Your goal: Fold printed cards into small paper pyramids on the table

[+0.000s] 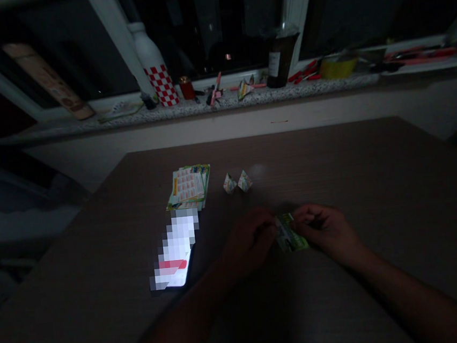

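Note:
A green printed card (293,236) lies between my two hands, low over the wooden table. My left hand (253,237) pinches its left edge between thumb and fingers. On the opposite side, my right hand (326,228) grips the card's upper right part, fingers closed. Beyond my left hand stand two small folded paper pieces (244,181), pointed and printed, side by side. To the left a stack of printed cards (187,188) rests on the table, and a phone (177,249) with a lit screen lies just in front of it. Dim light hides the fingertips' detail.
Behind the table (352,154) runs a speckled stone windowsill (122,117). It bears a white bottle with red checks (158,76), a pink tube-shaped object (50,81), a small red jar (187,88), a dark cup (278,61), another folded paper piece (245,87) and a yellow container (337,67).

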Available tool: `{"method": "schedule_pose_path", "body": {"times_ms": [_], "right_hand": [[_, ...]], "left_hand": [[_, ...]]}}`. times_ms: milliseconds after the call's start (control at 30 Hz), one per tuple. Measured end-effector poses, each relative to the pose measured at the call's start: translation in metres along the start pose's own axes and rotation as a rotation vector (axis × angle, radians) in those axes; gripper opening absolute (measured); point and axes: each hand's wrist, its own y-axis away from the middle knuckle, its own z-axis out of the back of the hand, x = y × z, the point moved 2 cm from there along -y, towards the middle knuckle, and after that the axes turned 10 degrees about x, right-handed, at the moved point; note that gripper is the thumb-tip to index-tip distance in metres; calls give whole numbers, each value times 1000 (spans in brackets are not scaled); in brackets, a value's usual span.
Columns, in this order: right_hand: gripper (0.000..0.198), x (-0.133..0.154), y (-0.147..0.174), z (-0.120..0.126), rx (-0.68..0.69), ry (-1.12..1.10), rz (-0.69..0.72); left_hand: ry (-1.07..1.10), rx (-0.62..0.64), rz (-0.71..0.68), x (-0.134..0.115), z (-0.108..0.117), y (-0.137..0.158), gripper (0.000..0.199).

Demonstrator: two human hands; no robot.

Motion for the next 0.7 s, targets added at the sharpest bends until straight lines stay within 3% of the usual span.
{"method": "schedule_pose_path", "body": {"times_ms": [167, 300, 433, 533, 600, 700], "right_hand": [[12, -4, 0, 2, -35, 12, -28], [10, -8, -2, 2, -5, 38, 4], [18, -7, -2, -1, 75, 157, 82], [18, -5, -2, -4, 112, 258, 136], [15, -4, -2, -5, 144, 330, 155], [8, -4, -3, -7, 199, 456, 179]], "left_hand": [[186, -5, 211, 10, -5, -1, 16], [278, -37, 249, 18, -6, -3, 23], [-28, -16, 211, 17, -2, -3, 29], [-261, 164, 120, 8, -3, -2, 34], [-341, 264, 98, 3, -4, -2, 37], [-374, 294, 67, -1, -5, -2, 34]]}}
